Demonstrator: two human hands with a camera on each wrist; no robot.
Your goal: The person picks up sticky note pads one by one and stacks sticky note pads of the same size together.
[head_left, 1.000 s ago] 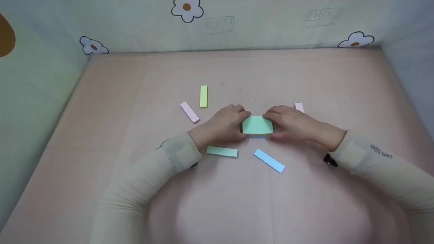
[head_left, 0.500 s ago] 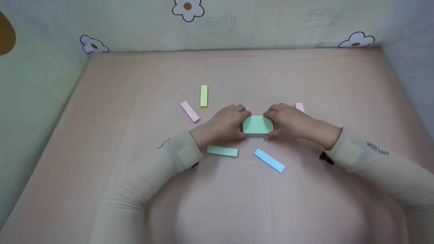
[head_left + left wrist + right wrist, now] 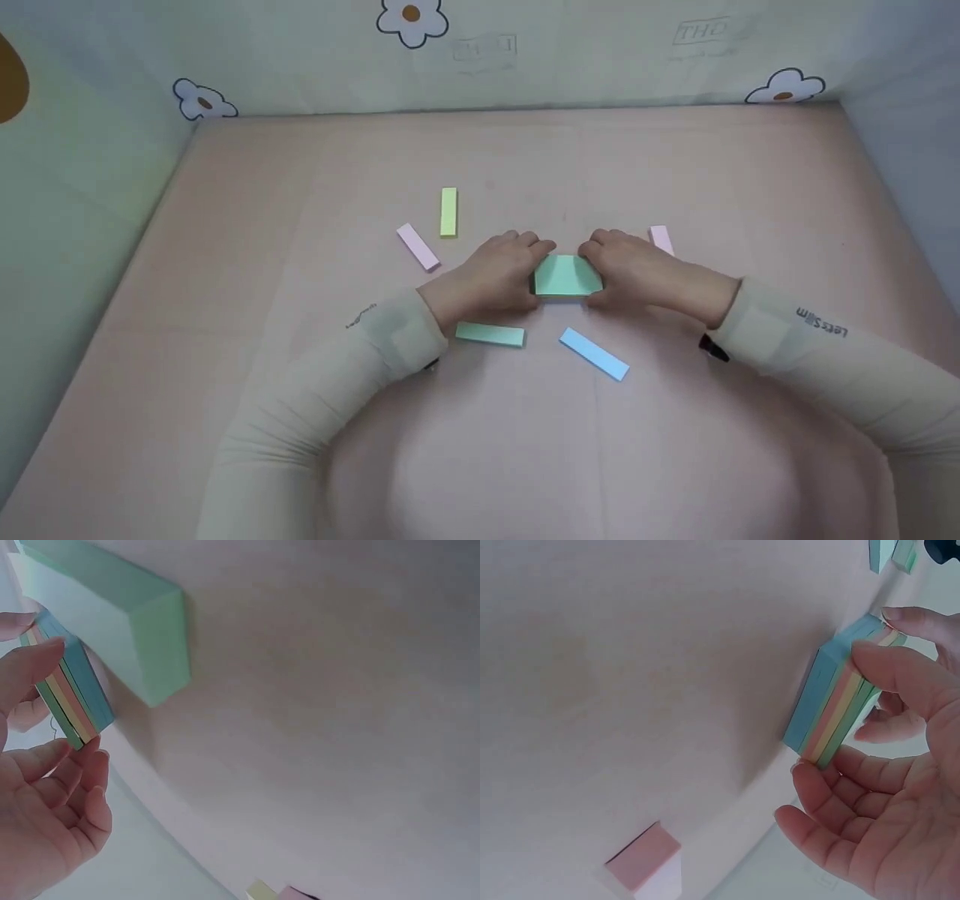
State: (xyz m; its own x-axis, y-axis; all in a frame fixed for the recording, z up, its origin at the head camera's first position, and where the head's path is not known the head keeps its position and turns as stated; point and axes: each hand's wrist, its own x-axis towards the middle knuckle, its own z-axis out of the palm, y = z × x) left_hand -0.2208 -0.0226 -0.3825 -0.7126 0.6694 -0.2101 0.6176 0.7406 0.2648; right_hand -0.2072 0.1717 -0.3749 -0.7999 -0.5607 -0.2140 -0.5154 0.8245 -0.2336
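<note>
A stack of flat colored blocks [image 3: 568, 276] lies between the two hands, its top layer green. In the left wrist view the stack [image 3: 86, 682] shows blue, green, pink and yellow layers. The left hand [image 3: 504, 271] grips its left end, thumb at the near side and fingers at the far side. The right hand [image 3: 637, 271] grips the right end in the same way. In the right wrist view, the right hand [image 3: 900, 712] has its thumb and fingertips on the stack [image 3: 832, 697], with the blue layers nearest the table.
Near the hands lie a green strip block [image 3: 490, 335] and a blue one [image 3: 594, 354]. Farther back left are a pink block [image 3: 418, 247] and a yellow block [image 3: 448, 213]. Another pink block [image 3: 661, 239] sits behind the right hand. Fabric walls [image 3: 600, 60] border the table.
The right wrist and sleeve have shifted a little to the left and away from the body. Both hands still hold the stack, which stays in nearly the same place.
</note>
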